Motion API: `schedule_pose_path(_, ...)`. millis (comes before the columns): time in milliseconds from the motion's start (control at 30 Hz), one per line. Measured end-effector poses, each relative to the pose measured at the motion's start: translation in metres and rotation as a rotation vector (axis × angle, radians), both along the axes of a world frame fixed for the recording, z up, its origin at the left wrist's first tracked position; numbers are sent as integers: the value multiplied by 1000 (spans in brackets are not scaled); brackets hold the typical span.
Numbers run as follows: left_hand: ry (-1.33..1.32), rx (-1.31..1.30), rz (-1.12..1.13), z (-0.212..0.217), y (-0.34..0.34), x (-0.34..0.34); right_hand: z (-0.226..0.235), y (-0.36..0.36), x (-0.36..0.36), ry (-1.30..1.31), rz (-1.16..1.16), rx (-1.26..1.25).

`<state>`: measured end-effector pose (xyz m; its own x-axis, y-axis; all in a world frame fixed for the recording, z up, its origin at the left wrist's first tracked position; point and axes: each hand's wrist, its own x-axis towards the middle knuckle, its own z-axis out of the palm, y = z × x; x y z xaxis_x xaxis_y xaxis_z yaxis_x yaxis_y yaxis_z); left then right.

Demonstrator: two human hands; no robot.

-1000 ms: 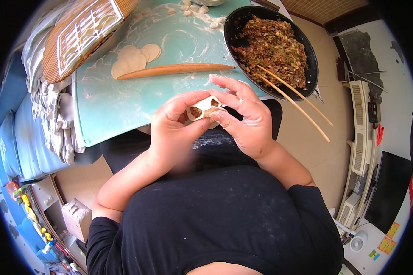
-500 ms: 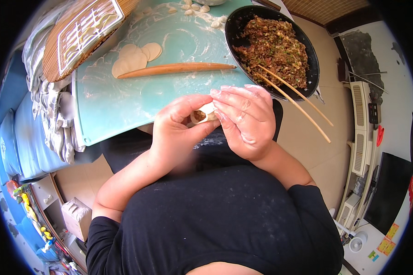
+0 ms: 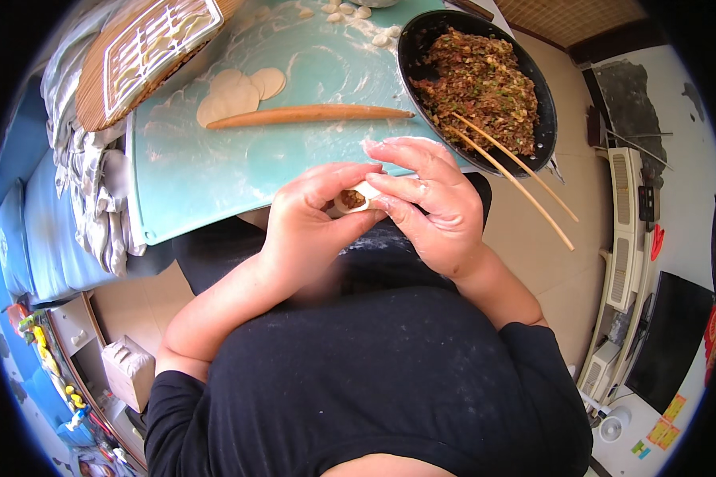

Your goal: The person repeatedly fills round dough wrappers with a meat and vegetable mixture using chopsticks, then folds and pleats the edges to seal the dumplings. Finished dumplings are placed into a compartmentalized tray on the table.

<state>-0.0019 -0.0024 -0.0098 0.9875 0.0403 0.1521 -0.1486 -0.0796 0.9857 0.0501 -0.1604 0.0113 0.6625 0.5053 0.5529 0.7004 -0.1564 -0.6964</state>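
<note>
Between my two hands, just off the near edge of the table, is a dumpling [image 3: 363, 193] with brown filling showing at its open left end. My left hand [image 3: 306, 211] holds it between thumb and fingers. The thumb and index finger of my right hand [image 3: 433, 195] pinch its right end, while the other floury fingers are lifted and spread. Beyond my hands a wooden rolling pin [image 3: 310, 116] lies across the floured green mat [image 3: 191, 191]. Its left end touches a small pile of round dough wrappers [image 3: 232, 95].
A black pan [image 3: 410, 60] of chopped filling [image 3: 485, 87] stands at the right, with chopsticks [image 3: 525, 187] sticking out over its near rim. At the far left is a woven tray [image 3: 95, 95] with a white rack of dumplings. Small dough pieces [image 3: 346, 10] lie at the back.
My right hand's upper fingers have lifted and spread from the dumpling, leaving thumb and index finger pinching it. My left hand keeps its hold.
</note>
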Motion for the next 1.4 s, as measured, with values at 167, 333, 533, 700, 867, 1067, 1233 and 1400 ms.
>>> schedule_pose_path(167, -51, 53, -56, 2, 3, 1, 1, -2, 1, -80, -15, 23)
schedule_pose_path(333, 168, -313, -139, 12, 1, -2, -3, -5, 3, -115, -58, 39)
schedule_pose_path(533, 178, -377, -107, 13, 2, 0, -7, -6, -1, 342, 56, 119)
schedule_pose_path(700, -118, 108, -62, 5, 12, 7, -4, -8, -4, 1160, 378, 409)
schedule_pose_path(867, 5, -280, -64, 17, 9, 5, -7, -6, -6, 1134, 262, 449)
schedule_pose_path(1067, 259, -400, 13, 15, 13, 4, -11, 0, -10, 933, 116, 481)
schedule_pose_path(1233, -10, -32, 65, 13, 10, 4, -13, 2, -11, 835, 19, 410)
schedule_pose_path(1400, -366, 400, 191, 7, 9, 8, -10, 7, -14, 812, -23, 409)
